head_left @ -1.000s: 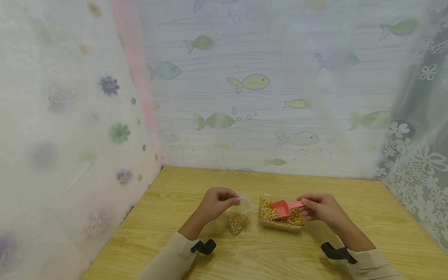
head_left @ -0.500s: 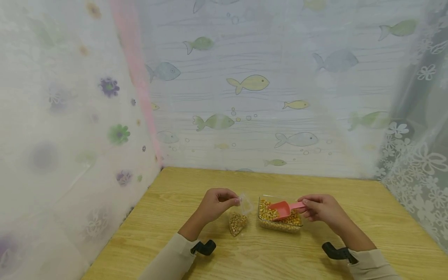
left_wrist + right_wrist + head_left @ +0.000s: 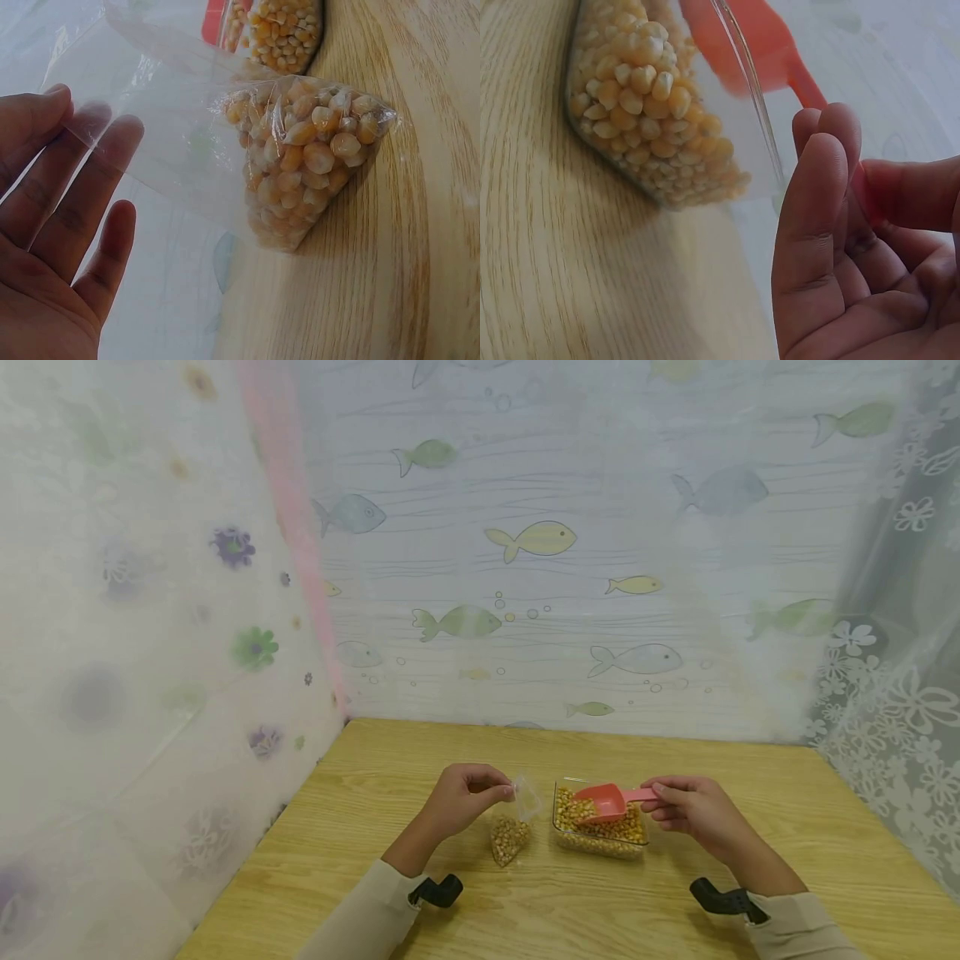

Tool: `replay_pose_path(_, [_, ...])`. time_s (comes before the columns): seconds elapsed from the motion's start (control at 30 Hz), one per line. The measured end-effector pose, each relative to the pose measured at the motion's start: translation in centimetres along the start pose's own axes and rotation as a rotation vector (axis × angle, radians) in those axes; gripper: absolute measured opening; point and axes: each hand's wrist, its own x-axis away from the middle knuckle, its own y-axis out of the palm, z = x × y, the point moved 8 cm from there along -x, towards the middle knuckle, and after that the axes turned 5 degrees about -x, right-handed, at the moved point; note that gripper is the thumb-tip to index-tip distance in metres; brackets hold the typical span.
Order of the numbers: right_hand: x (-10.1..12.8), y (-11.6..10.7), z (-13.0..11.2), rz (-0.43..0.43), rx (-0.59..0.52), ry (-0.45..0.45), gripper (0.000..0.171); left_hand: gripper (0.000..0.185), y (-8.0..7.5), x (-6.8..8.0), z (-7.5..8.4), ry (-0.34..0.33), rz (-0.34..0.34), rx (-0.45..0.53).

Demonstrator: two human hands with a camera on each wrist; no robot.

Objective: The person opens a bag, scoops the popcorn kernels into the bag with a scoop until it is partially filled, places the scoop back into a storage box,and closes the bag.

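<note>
A small clear plastic bag partly filled with corn kernels rests on the wooden table. My left hand pinches the bag's top edge and holds it upright; in the left wrist view the bag bulges with kernels past my fingers. Right of it stands a clear rectangular container of kernels. My right hand grips the handle of a pink scoop, whose bowl is lifted just above the kernels and carries some. The scoop shows through the container wall.
Sheer curtains printed with fish and flowers close in the table at the back, left and right. The table's left edge runs near the left curtain. Bare wood lies in front of the bag and container and to the right of my right hand.
The scoop has risen slightly out of the kernels in the container and tilted more level. My left hand and the bag have stayed in place.
</note>
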Motion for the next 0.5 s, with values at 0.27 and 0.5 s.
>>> replay_pose_path(0.27, [0.1,0.6,0.1,-0.030,-0.139,0.017,0.020,0.009,0.1,0.1,0.1,-0.004,0.016,-0.008])
replay_pose_path(0.5, [0.2,1.8,-1.0,-0.038,-0.180,-0.019,0.020,0.010,0.2,0.1,0.3,-0.016,0.023,-0.006])
